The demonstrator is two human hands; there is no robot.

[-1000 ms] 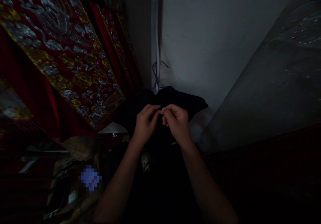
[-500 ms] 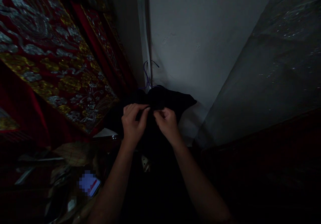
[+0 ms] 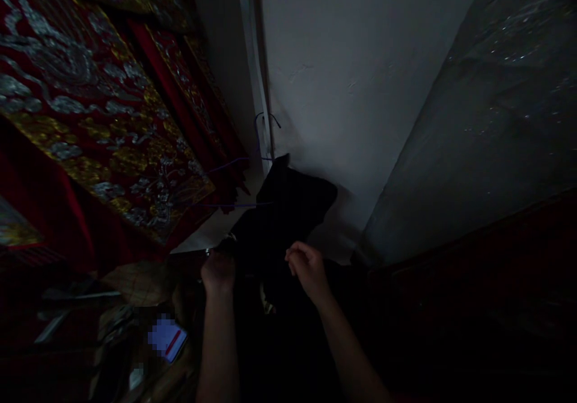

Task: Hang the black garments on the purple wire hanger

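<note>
A black cloth garment (image 3: 295, 201) is seen hanging askew against the pale grey wall (image 3: 342, 42), directly ahead of both hands and mostly between them. It is carried by a thin purple wire hanger (image 3: 228, 205), whose hook is set at a narrow, pale vertical strip (image 3: 258, 60). The hanger's long axis runs roughly crosswise. Its left side is left uncovered — two wire lines are shown in front of the red cloth panel embroidered in silver and gold (image 3: 130, 156) — while its right side is hidden by the garment.

The left hand (image 3: 219, 270) is placed below the bare wire, at the garment's lower left edge, and is the nearer one to that side. Its fingers are curled and turned away; whether cloth is gripped cannot be told in the dark. The right hand (image 3: 309, 267) is held just below the garment's right part, nearer to the covered side, with thumb and fingers drawn together; whether a fold is pinched cannot be made out either.

A phone with a lit screen (image 3: 174, 340) is seen at lower left, and a glossy, translucent plastic sheet (image 3: 478, 114) at right.
</note>
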